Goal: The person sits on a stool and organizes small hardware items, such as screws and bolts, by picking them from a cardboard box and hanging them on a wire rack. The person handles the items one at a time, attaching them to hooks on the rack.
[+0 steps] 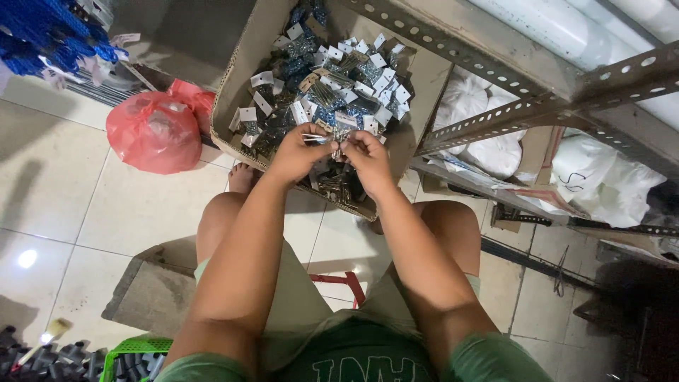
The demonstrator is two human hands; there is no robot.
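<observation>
A cardboard box [240, 78] stands on the floor in front of me, filled with several small packets of metal hardware [332, 92] with white card tags. My left hand [297, 152] is closed on one small metal packet [316, 139] over the box's near edge. My right hand [368, 159] meets it from the right, its fingers pinching the same packet. Both hands hover just above the heap of packets.
A red plastic bag [152, 134] lies left of the box. Perforated metal shelf rails [509, 117] run at the right, with white sacks [488, 141] under them. Blue bundles [49, 35] hang at top left. A green crate [131, 350] sits at bottom left.
</observation>
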